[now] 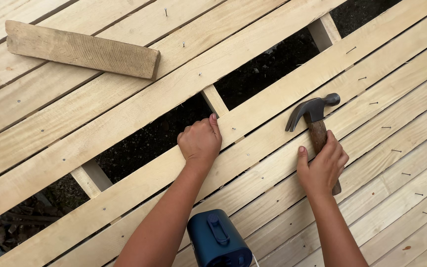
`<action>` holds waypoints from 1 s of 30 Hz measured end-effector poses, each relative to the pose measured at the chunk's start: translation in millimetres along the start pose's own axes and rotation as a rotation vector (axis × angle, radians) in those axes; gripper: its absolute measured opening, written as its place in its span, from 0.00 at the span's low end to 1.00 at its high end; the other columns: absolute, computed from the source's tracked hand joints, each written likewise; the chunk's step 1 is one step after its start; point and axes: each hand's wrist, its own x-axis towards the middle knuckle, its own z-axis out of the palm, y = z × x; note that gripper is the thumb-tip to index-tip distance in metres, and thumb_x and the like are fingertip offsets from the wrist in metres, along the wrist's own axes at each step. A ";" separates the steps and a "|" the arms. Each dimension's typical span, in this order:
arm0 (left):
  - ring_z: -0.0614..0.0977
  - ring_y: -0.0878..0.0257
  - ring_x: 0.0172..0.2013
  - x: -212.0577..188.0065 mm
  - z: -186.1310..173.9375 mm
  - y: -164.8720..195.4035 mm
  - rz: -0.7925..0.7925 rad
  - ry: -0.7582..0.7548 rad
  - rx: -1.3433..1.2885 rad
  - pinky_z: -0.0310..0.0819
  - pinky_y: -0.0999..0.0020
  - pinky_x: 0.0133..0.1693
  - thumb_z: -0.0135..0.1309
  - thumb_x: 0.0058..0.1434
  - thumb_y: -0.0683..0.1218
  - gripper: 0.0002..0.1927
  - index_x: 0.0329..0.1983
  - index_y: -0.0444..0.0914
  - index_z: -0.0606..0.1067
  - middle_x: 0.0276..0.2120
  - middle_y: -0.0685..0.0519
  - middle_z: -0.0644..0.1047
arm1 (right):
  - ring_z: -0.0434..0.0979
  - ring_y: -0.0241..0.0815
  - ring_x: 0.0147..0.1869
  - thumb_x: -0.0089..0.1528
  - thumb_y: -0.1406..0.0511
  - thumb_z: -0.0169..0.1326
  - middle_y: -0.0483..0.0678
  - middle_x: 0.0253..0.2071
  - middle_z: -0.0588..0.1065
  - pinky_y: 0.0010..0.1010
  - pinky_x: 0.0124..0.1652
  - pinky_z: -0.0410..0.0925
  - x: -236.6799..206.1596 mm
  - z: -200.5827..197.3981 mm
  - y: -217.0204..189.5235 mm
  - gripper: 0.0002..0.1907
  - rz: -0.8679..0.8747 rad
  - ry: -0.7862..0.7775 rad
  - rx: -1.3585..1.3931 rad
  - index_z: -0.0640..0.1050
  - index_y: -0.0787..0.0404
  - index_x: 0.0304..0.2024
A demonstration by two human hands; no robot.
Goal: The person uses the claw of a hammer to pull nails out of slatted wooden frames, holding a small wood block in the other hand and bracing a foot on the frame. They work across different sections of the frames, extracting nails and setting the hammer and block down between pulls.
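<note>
The right hand (pixel 323 165) is clamped around the wooden handle of a claw hammer (pixel 314 118), whose dark steel head points away from the person, claw to the left. The hammer rests on a pale plank just right of the open gap (pixel 253 79) in the slatted deck. The left hand (pixel 199 142) is curled shut over the near edge of the gap, gripping the plank (pixel 139 183) that borders it, thumb laid along the wood. Inside the gap, dark soil and two cross joists show. Right of the gap, loose nails (pixel 386 127) lie scattered on the boards. Far left of the gap, a short weathered board (pixel 82 49) lies across the slats. Below the gap, between the forearms, stands a dark blue container (pixel 218 242).
</note>
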 end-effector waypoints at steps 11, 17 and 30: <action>0.82 0.50 0.26 6.1 3.5 0.8 0.021 0.034 -0.038 0.73 0.50 0.33 0.34 0.74 0.58 0.31 0.23 0.42 0.79 0.22 0.50 0.80 | 0.72 0.37 0.28 0.71 0.54 0.42 0.50 0.28 0.74 0.29 0.32 0.67 -38.2 -25.0 -5.2 0.21 0.088 -0.321 0.812 0.74 0.67 0.46; 0.82 0.48 0.28 5.7 4.2 1.4 -0.003 -0.002 -0.040 0.73 0.49 0.36 0.34 0.73 0.58 0.30 0.24 0.42 0.80 0.24 0.49 0.80 | 0.68 0.32 0.23 0.69 0.56 0.42 0.45 0.23 0.70 0.25 0.25 0.65 -46.3 -33.0 -80.7 0.21 -0.123 -0.303 0.922 0.70 0.68 0.54; 0.82 0.49 0.31 9.0 -12.7 6.3 -0.018 -0.106 -0.088 0.73 0.50 0.41 0.30 0.75 0.58 0.31 0.27 0.42 0.80 0.25 0.48 0.81 | 0.72 0.35 0.21 0.70 0.54 0.41 0.45 0.18 0.72 0.28 0.27 0.66 -33.7 -32.5 -81.8 0.21 0.048 -0.554 0.496 0.73 0.66 0.42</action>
